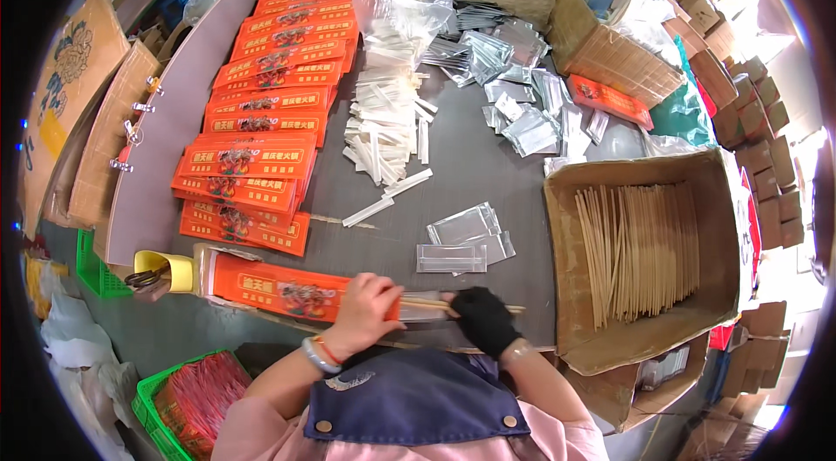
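Note:
At the table's near edge, a red printed packet (270, 289) lies in a narrow cardboard tray (205, 269). My left hand (366, 309), bare with bracelets at the wrist, closes its fingers on the packet's right end. My right hand (485, 319), in a black glove with bare fingertips, grips a pair of wooden chopsticks (420, 301) whose left ends reach the packet's opening. Beneath the chopsticks is a clear plastic strip (421, 314); whether my right fingers hold it too is hidden. Just beyond my hands lie several flat clear packets (451, 258).
Overlapping red packets (252, 156) cover the table's left. White paper strips (383, 126) are heaped mid-table, with clear packets (527, 126) farther right. A cardboard box (570, 287) of chopsticks stands at the right. A yellow cup (177, 272) with scissors sits at the left corner.

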Motion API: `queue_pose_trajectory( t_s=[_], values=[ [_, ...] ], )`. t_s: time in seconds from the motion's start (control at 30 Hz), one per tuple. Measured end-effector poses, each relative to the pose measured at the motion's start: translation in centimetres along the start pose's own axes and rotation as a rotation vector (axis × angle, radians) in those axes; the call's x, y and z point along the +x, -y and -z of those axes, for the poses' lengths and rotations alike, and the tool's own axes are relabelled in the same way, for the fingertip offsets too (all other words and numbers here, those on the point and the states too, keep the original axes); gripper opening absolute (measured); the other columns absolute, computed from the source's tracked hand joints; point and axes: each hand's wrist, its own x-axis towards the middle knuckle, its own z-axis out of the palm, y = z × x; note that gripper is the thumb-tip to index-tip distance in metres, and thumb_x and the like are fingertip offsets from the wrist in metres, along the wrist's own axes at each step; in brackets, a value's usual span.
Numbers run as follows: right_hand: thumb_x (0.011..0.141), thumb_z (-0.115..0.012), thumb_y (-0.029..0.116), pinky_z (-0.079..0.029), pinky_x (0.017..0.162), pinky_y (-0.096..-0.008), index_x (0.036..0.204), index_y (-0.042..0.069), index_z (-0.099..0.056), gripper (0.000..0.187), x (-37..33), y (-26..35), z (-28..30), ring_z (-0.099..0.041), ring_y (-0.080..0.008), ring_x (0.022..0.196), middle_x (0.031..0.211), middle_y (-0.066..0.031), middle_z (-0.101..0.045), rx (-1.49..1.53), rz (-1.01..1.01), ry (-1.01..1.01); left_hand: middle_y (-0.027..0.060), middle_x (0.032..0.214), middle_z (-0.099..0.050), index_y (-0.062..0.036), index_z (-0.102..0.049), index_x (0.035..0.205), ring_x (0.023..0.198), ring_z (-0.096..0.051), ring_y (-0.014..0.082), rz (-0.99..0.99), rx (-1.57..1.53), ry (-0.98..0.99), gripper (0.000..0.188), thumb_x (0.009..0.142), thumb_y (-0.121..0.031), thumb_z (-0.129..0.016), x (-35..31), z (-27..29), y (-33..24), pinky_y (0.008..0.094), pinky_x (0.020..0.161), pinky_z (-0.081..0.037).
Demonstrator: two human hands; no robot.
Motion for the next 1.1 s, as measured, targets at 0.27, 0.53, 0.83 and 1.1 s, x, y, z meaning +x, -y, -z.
queue_pose_trajectory(
  t_s=[0.27,0.53,0.83,1.1],
  values=[
    [0.076,-0.075,0.011,-0.053,0.076,-0.035,0.095,0.005,-0.067,0.021,0.3,0.4,-1.7,-0.067,-0.0286,0.081,0.087,-0.012,-0.067,0.108,-0.34,-0.293,0.0098,0.117,-0.056,-0.0057,-0.06,0.122,0.108,-0.051,0.0306,-0.074,0.05,-0.012,0.071,0.058,-0.022,-0.086,1.8,-0.8,-0.5,0.0443,0.093,-0.042],
    [0.061,-0.081,0.053,-0.037,0.088,-0.044,0.114,0.011,-0.058,0.072,3.0,4.0,3.0,-0.056,-0.027,0.1,0.108,-0.0088,-0.059,-0.297,-0.069,0.01,0.0106,0.104,-0.055,-0.0183,-0.069,0.097,0.097,-0.053,0.0304,-0.292,0.292,0.404,0.031,0.067,-0.021,-0.074,4.1,2.4,-1.3,0.0418,0.08,-0.045],
    [0.061,-0.083,0.045,-0.035,0.093,-0.0464,0.111,0.011,-0.061,0.063,0.4,2.6,6.3,-0.057,-0.0268,0.098,0.102,-0.0067,-0.061,-0.278,-0.231,-0.199,0.0209,0.133,-0.046,-0.0043,-0.059,0.122,0.124,-0.044,0.0404,0.16,0.225,-0.31,0.063,0.069,-0.027,-0.082,3.1,7.3,4.1,0.0511,0.105,-0.036],
    [0.063,-0.081,0.048,-0.033,0.096,-0.0478,0.112,0.012,-0.061,0.064,0.4,3.8,6.0,-0.057,-0.0269,0.103,0.106,-0.0067,-0.061,-0.298,-0.181,0.01,0.0218,0.149,-0.031,0.0004,-0.039,0.143,0.141,-0.023,0.0438,0.395,0.005,-0.228,0.106,0.063,-0.051,-0.086,-1.7,-1.8,3.6,0.0608,0.114,-0.013]
  ],
)
